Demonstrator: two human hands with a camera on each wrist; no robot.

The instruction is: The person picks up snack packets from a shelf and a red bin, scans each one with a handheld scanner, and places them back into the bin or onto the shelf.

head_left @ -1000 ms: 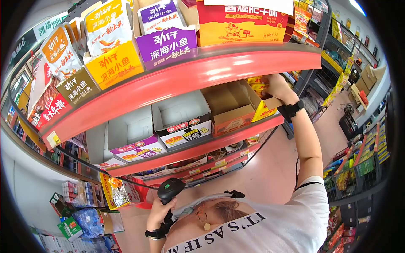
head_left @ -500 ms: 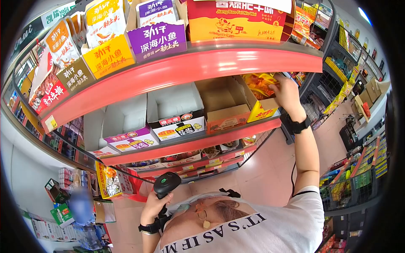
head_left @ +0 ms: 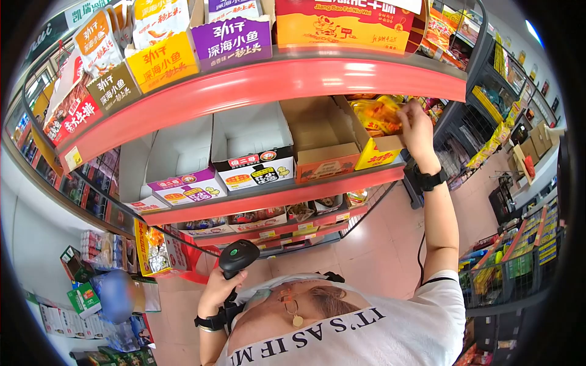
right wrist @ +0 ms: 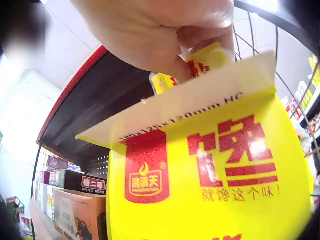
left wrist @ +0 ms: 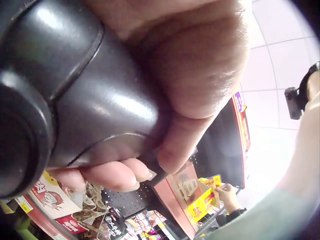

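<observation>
My left hand [head_left: 221,288] grips a black handheld barcode scanner [head_left: 238,257] low in front of my body. In the left wrist view the fingers and thumb wrap the scanner's handle [left wrist: 110,100]. My right hand [head_left: 418,134] is at the open top of a yellow display box [head_left: 376,155] at the right end of the middle shelf. Its thumb and fingers pinch a yellow snack packet [right wrist: 207,57], partly hidden behind the box's pale front flap [right wrist: 185,107]. Yellow-orange packets [head_left: 375,116] lie inside that box.
Left of the yellow box stand an empty brown carton [head_left: 326,161] and white-lined cartons [head_left: 253,165]. The red-edged upper shelf [head_left: 262,82] overhangs them, carrying boxes of snack pouches [head_left: 162,64]. A wire rack [head_left: 506,268] stands at the right.
My right hand has come back from deeper in the yellow box, and more of the packets shows. The left hand still holds the scanner. The head view has shifted slightly.
</observation>
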